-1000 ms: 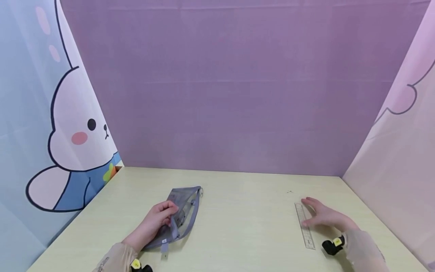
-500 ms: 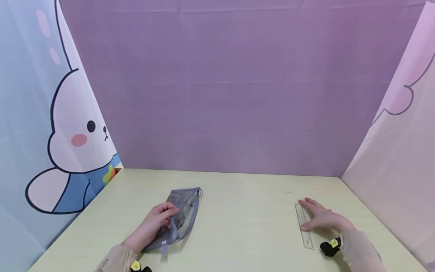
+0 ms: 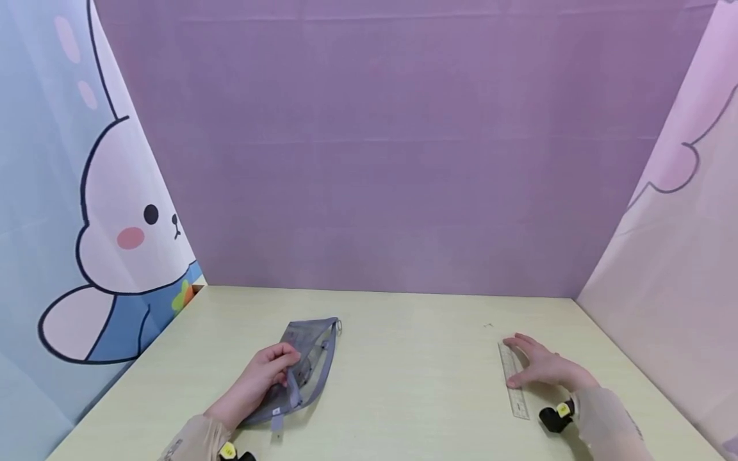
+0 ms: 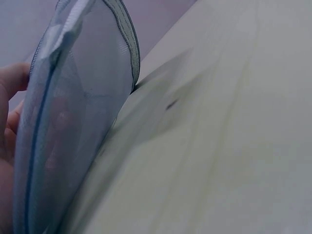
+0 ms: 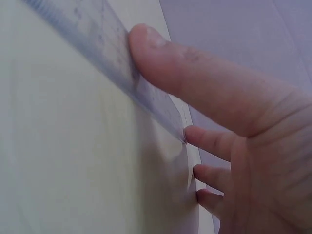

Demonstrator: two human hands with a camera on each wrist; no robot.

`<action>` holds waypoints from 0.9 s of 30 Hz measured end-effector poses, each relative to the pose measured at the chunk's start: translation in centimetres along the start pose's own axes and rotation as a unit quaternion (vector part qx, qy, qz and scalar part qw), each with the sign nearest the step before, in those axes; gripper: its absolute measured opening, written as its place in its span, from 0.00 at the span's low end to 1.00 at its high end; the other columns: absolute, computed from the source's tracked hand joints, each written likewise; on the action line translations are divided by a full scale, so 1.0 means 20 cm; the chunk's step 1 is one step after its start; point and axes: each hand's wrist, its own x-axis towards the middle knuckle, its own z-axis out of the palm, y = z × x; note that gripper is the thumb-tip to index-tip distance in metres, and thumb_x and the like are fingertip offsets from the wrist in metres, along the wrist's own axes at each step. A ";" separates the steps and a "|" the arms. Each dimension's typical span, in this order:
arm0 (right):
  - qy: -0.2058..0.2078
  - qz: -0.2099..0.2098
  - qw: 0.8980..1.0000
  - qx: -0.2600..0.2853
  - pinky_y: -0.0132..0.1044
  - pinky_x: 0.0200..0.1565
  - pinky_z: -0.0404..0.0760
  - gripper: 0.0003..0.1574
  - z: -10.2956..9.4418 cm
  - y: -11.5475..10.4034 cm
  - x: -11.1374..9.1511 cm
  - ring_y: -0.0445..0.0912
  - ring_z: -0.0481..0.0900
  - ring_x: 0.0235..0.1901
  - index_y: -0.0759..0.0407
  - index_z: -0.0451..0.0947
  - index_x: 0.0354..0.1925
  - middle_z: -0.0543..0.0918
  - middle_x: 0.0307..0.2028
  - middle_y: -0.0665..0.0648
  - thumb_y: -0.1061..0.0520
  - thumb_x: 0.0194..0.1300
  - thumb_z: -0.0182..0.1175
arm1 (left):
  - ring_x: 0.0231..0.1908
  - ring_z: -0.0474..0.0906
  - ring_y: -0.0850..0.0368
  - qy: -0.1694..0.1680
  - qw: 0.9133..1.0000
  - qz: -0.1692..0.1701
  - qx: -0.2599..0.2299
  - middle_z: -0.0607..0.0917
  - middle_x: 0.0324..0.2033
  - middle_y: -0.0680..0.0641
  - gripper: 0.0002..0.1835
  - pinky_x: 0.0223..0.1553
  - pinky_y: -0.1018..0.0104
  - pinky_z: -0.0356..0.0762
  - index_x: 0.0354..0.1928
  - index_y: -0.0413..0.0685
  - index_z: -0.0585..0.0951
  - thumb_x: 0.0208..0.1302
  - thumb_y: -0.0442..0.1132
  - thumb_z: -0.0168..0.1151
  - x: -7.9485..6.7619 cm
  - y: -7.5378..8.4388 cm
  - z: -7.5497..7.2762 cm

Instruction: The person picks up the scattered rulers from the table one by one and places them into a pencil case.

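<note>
My left hand [image 3: 262, 378] pinches the near rim of a grey-purple mesh zip pouch [image 3: 296, 334], tilted up from the table at left. Its mouth gapes toward the right, and part of it is hidden behind the hand. In the left wrist view, fingertips [image 4: 17, 78] press its see-through side [image 4: 63, 126]. On the table at right, a clear ruler [image 3: 519, 404] lies under my right hand [image 3: 548, 369], whose fingers are spread. The right wrist view puts the thumb on the ruler [image 5: 105, 29] and a fingertip beside its far end.
Pale wooden table [image 3: 403, 371] between the hands. A small dark mark [image 3: 488, 325] shows beyond the ruler. A purple cloth [image 3: 369, 160] closes off the back, with printed cloths at left [image 3: 132, 192] and right [image 3: 680, 269].
My right hand has shifted slightly left onto the ruler, its thumb now across it. The ruler has turned a little. The left hand and pouch stay as they were.
</note>
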 end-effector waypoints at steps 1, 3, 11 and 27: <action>0.001 -0.002 1.000 0.000 0.84 0.47 0.43 0.58 0.00 -0.01 0.00 0.79 0.48 0.63 0.68 0.61 0.66 0.50 0.67 0.81 0.43 0.47 0.75 | 0.22 0.69 0.63 0.001 1.000 0.001 0.000 0.75 0.29 0.52 0.05 0.27 0.70 0.73 0.35 0.42 0.77 0.66 0.37 0.61 0.00 0.00 0.00; 0.004 -0.010 1.000 -0.005 0.84 0.47 0.45 0.57 -0.01 -0.02 0.01 0.79 0.49 0.63 0.69 0.62 0.65 0.51 0.66 0.81 0.44 0.47 0.75 | 0.22 0.70 0.63 0.003 1.000 0.001 0.000 0.75 0.29 0.52 0.05 0.26 0.70 0.73 0.35 0.42 0.78 0.66 0.37 0.61 0.00 0.00 -0.01; -0.011 -0.006 0.999 0.035 0.83 0.49 0.40 0.56 -0.01 -0.04 0.02 0.78 0.44 0.65 0.70 0.60 0.66 0.48 0.68 0.80 0.48 0.48 0.74 | 0.22 0.70 0.63 0.007 1.000 -0.006 -0.002 0.75 0.29 0.52 0.06 0.27 0.70 0.73 0.37 0.41 0.78 0.66 0.38 0.60 -0.01 -0.01 -0.01; 0.000 0.008 1.000 0.017 0.79 0.52 0.47 0.61 0.00 0.01 0.00 0.79 0.47 0.63 0.74 0.55 0.68 0.48 0.67 0.81 0.44 0.50 0.73 | 0.22 0.69 0.63 -0.005 1.000 0.003 -0.003 0.75 0.29 0.52 0.07 0.26 0.70 0.72 0.36 0.38 0.77 0.66 0.37 0.60 0.00 0.00 0.00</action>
